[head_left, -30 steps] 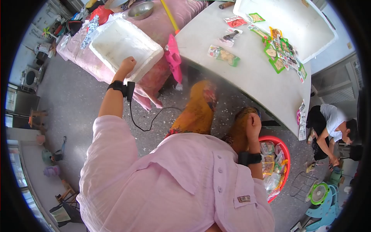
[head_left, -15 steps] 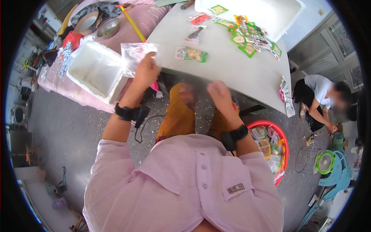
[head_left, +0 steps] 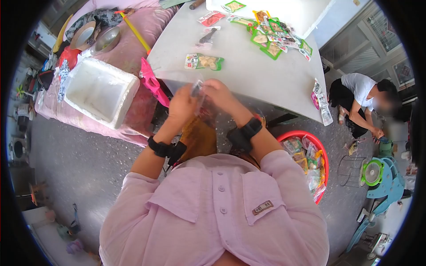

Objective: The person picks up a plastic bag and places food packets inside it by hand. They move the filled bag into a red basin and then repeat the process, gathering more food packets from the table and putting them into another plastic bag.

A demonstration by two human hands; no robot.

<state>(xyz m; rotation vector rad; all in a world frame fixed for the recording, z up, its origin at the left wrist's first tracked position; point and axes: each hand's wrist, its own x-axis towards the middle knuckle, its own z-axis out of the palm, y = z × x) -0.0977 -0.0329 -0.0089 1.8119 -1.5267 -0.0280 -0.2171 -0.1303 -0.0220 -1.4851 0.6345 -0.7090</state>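
In front of my lap, at the table's near edge, both hands are together on a clear plastic bag. My left hand is closed on its left side. My right hand has its fingers pinched at the other edge, close to the left fingertips. The bag's lower part hangs blurred between the hands, and its contents cannot be made out. Just beyond them on the table lies a green-and-white food packet. Farther back are a packet with a dark item and a red packet.
A heap of snack packets lies on the white table, before a white foam box. Another foam box stands left, beside a pink bag. A red basin of packets sits right. A person crouches beyond.
My left hand has brought the clear bag from above the left foam box down to the middle. My right hand has moved left and up to meet it. The view has shifted slightly.
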